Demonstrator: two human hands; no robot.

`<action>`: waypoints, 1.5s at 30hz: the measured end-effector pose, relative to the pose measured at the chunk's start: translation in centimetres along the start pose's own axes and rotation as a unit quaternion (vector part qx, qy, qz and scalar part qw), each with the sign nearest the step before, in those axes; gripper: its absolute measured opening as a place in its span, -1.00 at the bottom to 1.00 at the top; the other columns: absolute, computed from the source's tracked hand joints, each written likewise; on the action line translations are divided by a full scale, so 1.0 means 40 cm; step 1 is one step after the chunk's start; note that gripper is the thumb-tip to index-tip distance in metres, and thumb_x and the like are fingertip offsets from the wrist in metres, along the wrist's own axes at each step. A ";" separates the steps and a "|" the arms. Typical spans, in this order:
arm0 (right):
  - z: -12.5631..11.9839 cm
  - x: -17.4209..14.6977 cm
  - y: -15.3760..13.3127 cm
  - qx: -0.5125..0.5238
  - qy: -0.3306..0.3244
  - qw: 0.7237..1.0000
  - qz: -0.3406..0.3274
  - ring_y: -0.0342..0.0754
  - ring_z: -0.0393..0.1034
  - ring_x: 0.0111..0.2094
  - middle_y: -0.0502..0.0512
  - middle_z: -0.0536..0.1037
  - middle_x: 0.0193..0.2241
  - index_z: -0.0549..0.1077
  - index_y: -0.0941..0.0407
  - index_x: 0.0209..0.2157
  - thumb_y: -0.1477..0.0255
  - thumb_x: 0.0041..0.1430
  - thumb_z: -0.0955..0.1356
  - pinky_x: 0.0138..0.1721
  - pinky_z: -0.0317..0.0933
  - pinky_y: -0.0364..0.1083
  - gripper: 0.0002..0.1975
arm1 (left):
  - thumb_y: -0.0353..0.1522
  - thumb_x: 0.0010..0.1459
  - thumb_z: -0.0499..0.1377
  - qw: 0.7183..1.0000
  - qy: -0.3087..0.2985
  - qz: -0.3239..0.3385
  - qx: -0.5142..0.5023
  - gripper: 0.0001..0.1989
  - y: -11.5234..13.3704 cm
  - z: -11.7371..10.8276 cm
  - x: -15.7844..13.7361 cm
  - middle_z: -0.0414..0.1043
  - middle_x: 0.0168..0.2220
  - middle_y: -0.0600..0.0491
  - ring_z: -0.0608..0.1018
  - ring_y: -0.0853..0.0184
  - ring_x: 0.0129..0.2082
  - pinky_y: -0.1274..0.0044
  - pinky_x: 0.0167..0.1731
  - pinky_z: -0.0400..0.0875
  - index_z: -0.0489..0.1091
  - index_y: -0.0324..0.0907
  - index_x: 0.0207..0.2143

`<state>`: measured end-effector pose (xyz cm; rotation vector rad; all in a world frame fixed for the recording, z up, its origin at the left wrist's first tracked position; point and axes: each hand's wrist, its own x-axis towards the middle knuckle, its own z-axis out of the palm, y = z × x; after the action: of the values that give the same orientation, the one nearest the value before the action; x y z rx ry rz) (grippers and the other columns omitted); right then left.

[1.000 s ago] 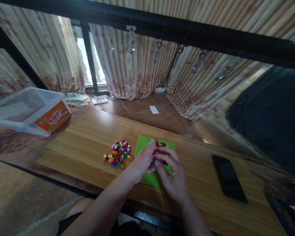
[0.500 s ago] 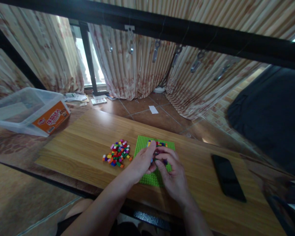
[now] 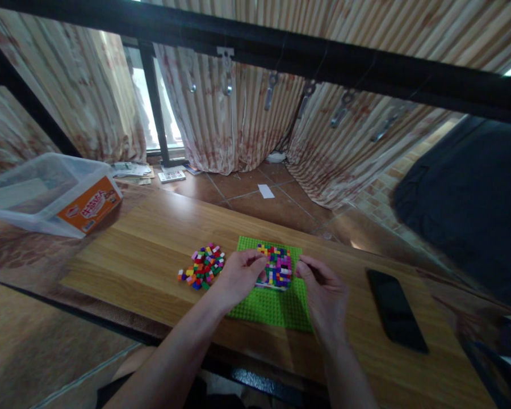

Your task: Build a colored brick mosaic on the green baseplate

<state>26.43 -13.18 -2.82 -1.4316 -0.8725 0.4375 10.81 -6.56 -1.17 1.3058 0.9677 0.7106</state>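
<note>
A green studded baseplate [image 3: 266, 311] lies on the wooden table, bearing a low block of many-coloured toy bricks [image 3: 280, 267]. My left hand [image 3: 239, 278] is over the plate's left side, thumb and forefinger together at the left edge of the brick block. Whatever those fingers hold, if anything, is hidden. To the right of the block, my right hand [image 3: 326, 292] hovers at the plate's right edge with thumb and forefinger pinched. Anything in that pinch is too small to make out. A loose pile of small coloured bricks [image 3: 204, 266] sits left of the plate.
A black phone [image 3: 396, 309] lies on the right part of the wooden table [image 3: 145, 261]. Beyond the table's left end stands a clear plastic bin [image 3: 46, 213] with an orange label. A dark bar [image 3: 255, 42] with hanging metal clips crosses the upper view.
My hands were close together over the brick block and have parted. The right hand has moved right, the left slightly left, uncovering the block's coloured top.
</note>
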 end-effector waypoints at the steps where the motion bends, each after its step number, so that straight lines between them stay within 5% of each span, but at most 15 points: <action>1: 0.002 -0.001 0.001 -0.011 -0.013 1.000 -0.014 -0.06 0.48 -0.35 0.05 0.60 -0.36 0.61 0.07 -0.35 0.31 0.04 0.46 -0.27 0.39 -0.03 -0.85 | -0.21 0.15 0.12 1.000 -0.004 0.006 0.007 -0.69 -0.003 0.001 0.001 0.33 -0.61 0.13 0.24 0.47 -0.59 0.59 -0.55 0.05 0.40 -0.24 -0.54; 13: 0.026 -0.009 -0.001 -0.166 -0.142 0.961 -0.168 -0.03 0.47 -0.13 0.11 0.55 -0.17 0.60 0.00 -0.18 0.41 0.27 0.27 -0.08 0.38 0.00 -0.75 | -0.30 0.14 0.10 0.999 -0.023 0.022 -0.005 -0.76 -0.012 0.014 0.001 0.33 -0.57 0.12 0.32 0.42 -0.53 0.59 -0.49 0.17 0.50 -0.25 -0.42; 26: 0.046 0.010 0.004 -0.309 -0.162 0.911 -0.220 0.04 0.43 -0.28 0.13 0.57 -0.33 0.51 0.07 -0.04 0.47 0.19 0.26 -0.21 0.35 0.07 -0.67 | -0.32 0.17 0.08 0.998 -0.042 0.035 0.030 -0.75 -0.028 0.015 0.006 0.48 -0.45 0.04 0.43 0.35 -0.47 0.56 -0.41 0.33 0.54 -0.22 -0.28; 34: 0.054 0.007 0.009 -0.288 -0.129 0.929 -0.193 0.04 0.43 -0.30 0.13 0.57 -0.36 0.51 0.08 -0.07 0.43 0.16 0.29 -0.23 0.35 0.05 -0.70 | -0.35 0.21 0.00 0.988 -0.051 0.062 0.131 -0.72 -0.004 0.016 -0.006 0.42 -0.51 0.06 0.41 0.34 -0.50 0.55 -0.46 0.27 0.48 -0.19 -0.41; 45: 0.042 0.008 0.018 -0.228 -0.057 0.971 -0.035 0.09 0.48 -0.21 0.21 0.59 -0.23 0.54 0.13 -0.16 0.25 0.14 0.34 -0.14 0.35 0.11 -0.68 | -0.41 0.22 -0.03 0.973 -0.056 0.083 0.208 -0.70 0.014 0.014 -0.012 0.40 -0.57 0.07 0.39 0.35 -0.53 0.55 -0.47 0.21 0.48 -0.19 -0.42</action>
<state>25.56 -11.72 -3.59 -1.8007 -1.1651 0.2760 11.15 -7.14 -0.54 1.7926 0.9530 0.5699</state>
